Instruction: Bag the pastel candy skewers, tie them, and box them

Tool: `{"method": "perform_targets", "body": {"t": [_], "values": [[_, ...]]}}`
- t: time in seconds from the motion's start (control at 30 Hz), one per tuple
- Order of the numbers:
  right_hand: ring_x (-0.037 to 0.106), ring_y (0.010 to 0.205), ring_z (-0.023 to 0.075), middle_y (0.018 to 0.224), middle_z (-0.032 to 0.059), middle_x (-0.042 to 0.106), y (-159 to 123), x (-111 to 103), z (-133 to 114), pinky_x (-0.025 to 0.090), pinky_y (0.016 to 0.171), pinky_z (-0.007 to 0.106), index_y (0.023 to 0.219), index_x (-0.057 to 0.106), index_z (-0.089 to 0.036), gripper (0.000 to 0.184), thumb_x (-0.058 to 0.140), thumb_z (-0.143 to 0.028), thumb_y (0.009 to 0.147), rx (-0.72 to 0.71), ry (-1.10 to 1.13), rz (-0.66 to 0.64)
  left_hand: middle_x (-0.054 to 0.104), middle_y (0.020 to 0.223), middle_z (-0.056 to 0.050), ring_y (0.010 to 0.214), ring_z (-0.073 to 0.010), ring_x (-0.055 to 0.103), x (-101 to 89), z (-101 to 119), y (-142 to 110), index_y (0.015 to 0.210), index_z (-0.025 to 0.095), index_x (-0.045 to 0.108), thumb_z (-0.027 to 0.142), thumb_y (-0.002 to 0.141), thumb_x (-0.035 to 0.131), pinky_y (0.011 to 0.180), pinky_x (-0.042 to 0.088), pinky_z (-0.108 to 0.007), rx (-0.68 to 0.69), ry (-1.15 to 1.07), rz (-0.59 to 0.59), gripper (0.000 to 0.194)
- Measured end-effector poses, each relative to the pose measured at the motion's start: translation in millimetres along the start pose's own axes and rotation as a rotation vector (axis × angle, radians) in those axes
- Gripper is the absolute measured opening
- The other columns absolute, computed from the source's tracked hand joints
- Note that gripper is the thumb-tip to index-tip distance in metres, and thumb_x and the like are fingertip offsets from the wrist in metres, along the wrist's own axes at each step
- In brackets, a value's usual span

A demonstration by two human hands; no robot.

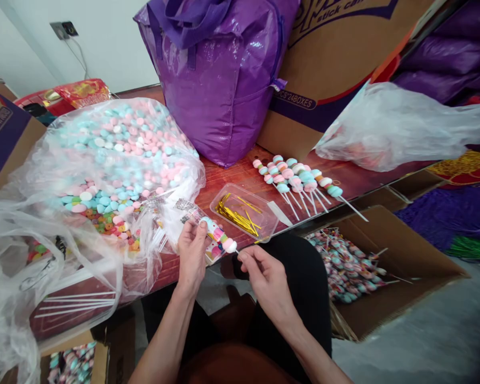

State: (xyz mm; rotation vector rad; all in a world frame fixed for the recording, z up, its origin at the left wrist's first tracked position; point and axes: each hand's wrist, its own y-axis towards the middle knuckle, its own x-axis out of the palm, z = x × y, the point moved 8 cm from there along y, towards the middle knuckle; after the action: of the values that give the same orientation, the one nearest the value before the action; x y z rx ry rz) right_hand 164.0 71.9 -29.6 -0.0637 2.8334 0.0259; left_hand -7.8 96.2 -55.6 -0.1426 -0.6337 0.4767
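Note:
My left hand [192, 258] is closed on a small printed plastic wrapper [215, 250], thumb on top. A candy skewer [228, 244] of pastel pink, blue and white pieces lies along the wrapper; how far inside it is, I cannot tell. My right hand [267, 280] pinches the skewer's white stick just below the lowest piece. Behind the hands, a clear plastic tray [267, 216] holds gold twist ties [240, 217]. Several finished-looking candy skewers [298, 173] rest on the table to the right, their sticks pointing toward me.
At left, a big clear bag [116, 138] of loose candies spreads over the red table [220, 173], with white sticks [76, 304] near its front edge. A purple bag [220, 80] stands behind. An open carton [408, 277] of wrapped skewers sits lower right; a whitish plastic bag [404, 125] lies above it.

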Motion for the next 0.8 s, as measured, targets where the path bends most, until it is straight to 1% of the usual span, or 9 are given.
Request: {"method": "perform_targets", "body": {"t": [0.1,0.17,0.23,0.37,0.43,0.53,0.6,0.7,0.8], "values": [[0.052,0.059,0.0137,0.065,-0.0008,0.056,0,7,-10,0.042,0.056,0.024,0.075,0.060,-0.020,0.026,0.049,-0.029,0.097,-0.103,-0.066,0.028,0.071,0.080,-0.001,0.069,-0.0134,0.068,3.9,-3,-4,0.091,0.018,0.064,0.041,0.069,0.084,0.063,0.052,-0.022,-0.005,0.041,-0.042,0.038],[0.054,0.063,0.0142,0.070,0.0005,0.058,-1,11,-19,0.043,0.060,0.025,0.076,0.058,-0.020,0.025,0.048,-0.026,0.098,-0.188,-0.109,0.051,0.072,0.082,-0.003,0.072,-0.0159,0.070,3.4,-4,-3,0.091,0.018,0.064,0.041,0.070,0.084,0.065,0.053,-0.024,-0.042,0.031,-0.059,0.037],[0.054,0.064,0.0141,0.071,0.0007,0.059,-2,12,-24,0.044,0.063,0.026,0.077,0.058,-0.020,0.024,0.047,-0.023,0.099,-0.231,-0.129,0.049,0.073,0.084,-0.004,0.075,-0.0172,0.072,0.8,-2,0,0.092,0.017,0.064,0.039,0.069,0.085,0.066,0.054,-0.025,-0.081,0.007,-0.065,0.037],[0.055,0.065,0.0136,0.072,0.0006,0.058,-3,11,-27,0.044,0.064,0.025,0.080,0.059,-0.020,0.022,0.047,-0.019,0.099,-0.269,-0.162,0.047,0.074,0.089,-0.006,0.079,-0.0177,0.073,-2.4,3,6,0.093,0.017,0.065,0.036,0.067,0.087,0.070,0.055,-0.026,-0.098,-0.025,-0.069,0.039],[0.055,0.065,0.0136,0.073,0.0007,0.058,-3,12,-29,0.044,0.065,0.025,0.081,0.059,-0.019,0.022,0.047,-0.018,0.099,-0.299,-0.180,0.071,0.075,0.088,-0.006,0.078,-0.0178,0.073,1.1,0,3,0.093,0.016,0.066,0.037,0.067,0.087,0.072,0.056,-0.027,-0.111,0.005,-0.088,0.040],[0.058,0.069,0.0139,0.075,0.0017,0.061,2,18,-32,0.045,0.067,0.025,0.081,0.059,-0.019,0.021,0.047,-0.016,0.099,-0.335,-0.164,0.097,0.075,0.086,-0.005,0.078,-0.0180,0.074,9.3,-9,-5,0.093,0.015,0.066,0.040,0.072,0.083,0.073,0.057,-0.027,-0.158,0.056,-0.141,0.037],[0.059,0.070,0.0139,0.077,0.0022,0.063,7,21,-33,0.046,0.068,0.025,0.082,0.061,-0.018,0.020,0.048,-0.015,0.098,-0.331,-0.136,0.098,0.075,0.086,-0.005,0.080,-0.0188,0.074,11.2,-12,-9,0.093,0.016,0.066,0.040,0.074,0.082,0.076,0.057,-0.028,-0.185,0.052,-0.161,0.035],[0.058,0.067,0.0131,0.075,0.0009,0.063,11,21,-29,0.044,0.065,0.024,0.082,0.061,-0.018,0.020,0.050,-0.017,0.098,-0.294,-0.128,0.055,0.076,0.087,-0.007,0.084,-0.0219,0.075,8.2,-12,-8,0.092,0.014,0.067,0.041,0.073,0.082,0.079,0.058,-0.032,-0.230,0.033,-0.181,0.036],[0.056,0.063,0.0122,0.070,-0.0008,0.059,7,17,-25,0.043,0.063,0.023,0.077,0.059,-0.019,0.022,0.050,-0.018,0.098,-0.285,-0.151,-0.001,0.077,0.088,-0.009,0.089,-0.0239,0.075,0.4,-6,0,0.089,0.013,0.067,0.043,0.074,0.082,0.083,0.058,-0.034,-0.217,0.005,-0.156,0.037]]}}
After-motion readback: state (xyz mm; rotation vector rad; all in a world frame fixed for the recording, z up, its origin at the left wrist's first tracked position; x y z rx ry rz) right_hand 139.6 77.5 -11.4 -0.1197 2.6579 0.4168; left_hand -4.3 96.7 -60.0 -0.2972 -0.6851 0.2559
